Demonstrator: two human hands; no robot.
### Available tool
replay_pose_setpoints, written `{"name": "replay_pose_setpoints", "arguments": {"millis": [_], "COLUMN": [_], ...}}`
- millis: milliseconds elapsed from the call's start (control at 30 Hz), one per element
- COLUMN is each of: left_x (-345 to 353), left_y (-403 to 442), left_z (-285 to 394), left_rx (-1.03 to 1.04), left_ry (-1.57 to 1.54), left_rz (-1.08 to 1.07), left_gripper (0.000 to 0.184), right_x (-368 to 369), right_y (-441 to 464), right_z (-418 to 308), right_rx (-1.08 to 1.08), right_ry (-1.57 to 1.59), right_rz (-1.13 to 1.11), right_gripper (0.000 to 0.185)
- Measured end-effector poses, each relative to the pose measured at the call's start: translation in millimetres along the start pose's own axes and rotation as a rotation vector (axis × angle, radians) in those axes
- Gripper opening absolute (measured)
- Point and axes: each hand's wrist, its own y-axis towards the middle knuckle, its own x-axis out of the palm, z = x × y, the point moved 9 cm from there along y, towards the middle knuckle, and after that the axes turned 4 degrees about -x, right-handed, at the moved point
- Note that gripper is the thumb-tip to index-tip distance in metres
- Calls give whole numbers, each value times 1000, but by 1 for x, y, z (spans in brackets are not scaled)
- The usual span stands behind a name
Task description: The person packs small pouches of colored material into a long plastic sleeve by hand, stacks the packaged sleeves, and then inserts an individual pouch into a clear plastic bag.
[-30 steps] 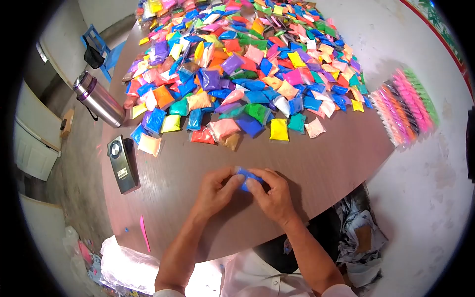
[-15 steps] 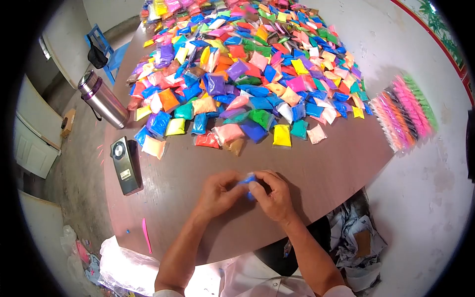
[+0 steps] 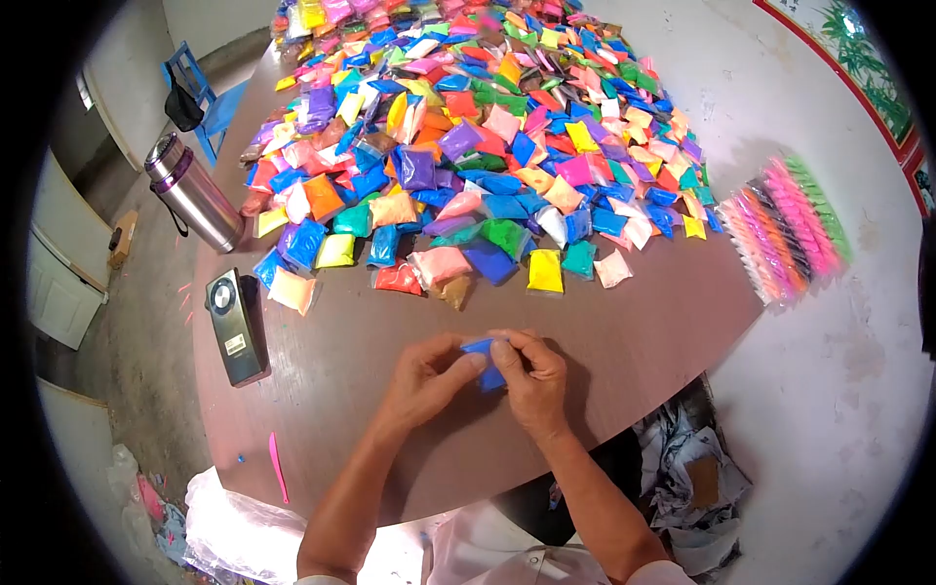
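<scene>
Just above the near part of the table, a small blue packet [image 3: 490,378] is held between both hands; it looks like the clay-filled bags in the pile. My left hand [image 3: 434,378] pinches its left side, thumb on the front face. On the other side, my right hand [image 3: 533,382] grips the upper right edge between thumb and bent fingers. The fingers behind the packet are partly hidden. Beyond the hands, a large heap of colourful packets [image 3: 468,175] covers the far table, with a yellow packet [image 3: 546,271] at its near edge.
A steel thermos [image 3: 198,200] and a dark phone-like device [image 3: 235,330] stand at the left on the brown table [image 3: 341,419]. Nearer me lies a pink plastic knife [image 3: 278,468]. Bagged colourful spiky strips [image 3: 785,229] lie at the right edge by the wall.
The blue packet now shows a broader, flatter face between my fingers; before, it was bunched and mostly covered. Both hands stay in nearly the same place. The view has shifted slightly.
</scene>
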Motion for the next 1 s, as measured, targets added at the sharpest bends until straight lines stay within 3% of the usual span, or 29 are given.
{"name": "replay_pose_setpoints", "arguments": {"millis": [200,267,400,500,567,700,767,1000], "left_x": [-13,-14,-5,1,2,-4,-8,-6], "left_y": [1,1,-2,-3,-3,-1,-1,0], "left_z": [2,1,8,11,8,3,1,-5], "left_rx": [80,96,67,77,49,43,49,65], "left_ry": [-74,-69,25,-75,74,18,45,190], "left_rz": [51,49,54,69,32,64,60,52], "left_gripper": [13,14,16,19,22,24,23,22], "right_x": [13,17,11,3,0,7,14,7], "right_y": [3,1,-2,-3,-3,-5,-2,-4], "right_z": [-17,-7,0,3,4,6,-5,10], "right_rx": [-80,50,130,128,183,176,24,140], "right_ry": [-25,93,140,99,115,107,131,181], "right_rz": [-175,-243,-193,-108,-65,-66,-115,-135], "right_gripper": [24,25,25,26,27,31,35,34]}}
